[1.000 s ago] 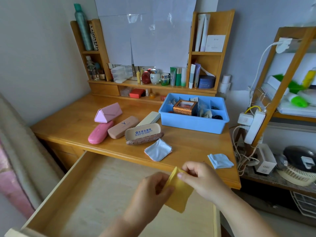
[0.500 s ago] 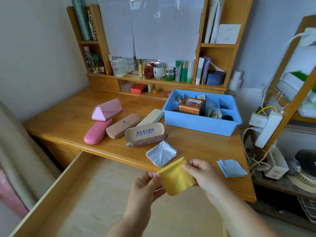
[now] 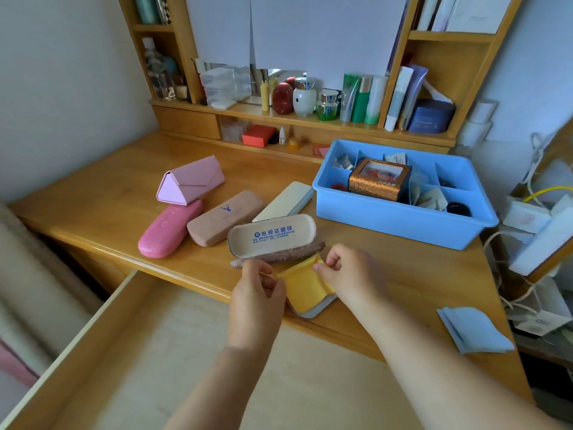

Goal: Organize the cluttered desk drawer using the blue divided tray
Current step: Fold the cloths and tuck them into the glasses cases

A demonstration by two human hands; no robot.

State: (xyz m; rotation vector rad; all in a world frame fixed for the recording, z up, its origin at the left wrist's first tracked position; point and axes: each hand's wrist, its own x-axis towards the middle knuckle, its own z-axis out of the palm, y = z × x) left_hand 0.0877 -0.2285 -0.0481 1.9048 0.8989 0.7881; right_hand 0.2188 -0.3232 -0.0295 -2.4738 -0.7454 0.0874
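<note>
Both hands have carried the soft yellow cloth (image 3: 305, 283) forward onto the pale cloth (image 3: 313, 310) at the desk (image 3: 93, 209) edge. Left hand (image 3: 257, 290) and right hand (image 3: 347, 274) pinch its top corners; the blue plastic tray (image 3: 400, 218) sits behind right.

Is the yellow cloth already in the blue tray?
No: both hands pinch the yellow cloth over the desk edge, apart from the blue tray.

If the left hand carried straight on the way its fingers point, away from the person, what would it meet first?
Probably the open glasses case, lying just past the left hand, which pinches the yellow cloth. The case's lower half sits right by the knuckles; depth is hard to judge from this view.
</note>
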